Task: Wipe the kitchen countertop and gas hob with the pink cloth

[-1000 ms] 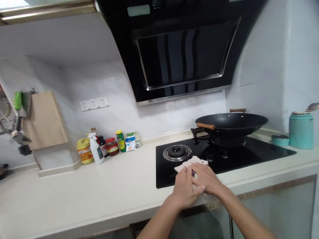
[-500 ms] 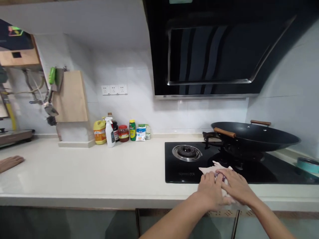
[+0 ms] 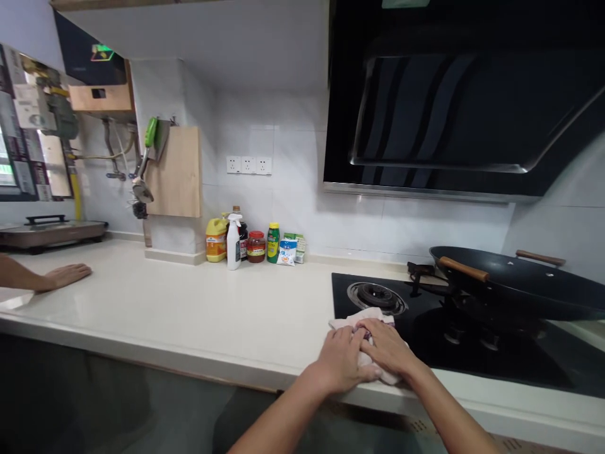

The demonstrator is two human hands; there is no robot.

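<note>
A pale, bunched cloth (image 3: 371, 315) with dark purplish marks lies over the near-left corner of the black gas stove (image 3: 406, 350) and the counter's front strip. My left hand (image 3: 341, 359) presses on its left side, fingers curled against it. Beside it, my right hand (image 3: 385, 345) grips the cloth from the right, and the two hands touch. Parts of the cloth hang out below and behind my fingers. Just beyond the hands is the left burner (image 3: 377, 296).
A large black wok (image 3: 515, 277) with wooden handles sits on the right burner. Along the back wall stand a white spray bottle (image 3: 233, 243), a yellow jug (image 3: 216, 241), jars and packets. Another person's hand (image 3: 69, 275) rests on the counter (image 3: 189, 309) at far left. A range hood (image 3: 435, 120) hangs above.
Both my hands and the cloth have moved left across the stove, to its near-left corner. The view has turned left, and more of the other person's arm shows.
</note>
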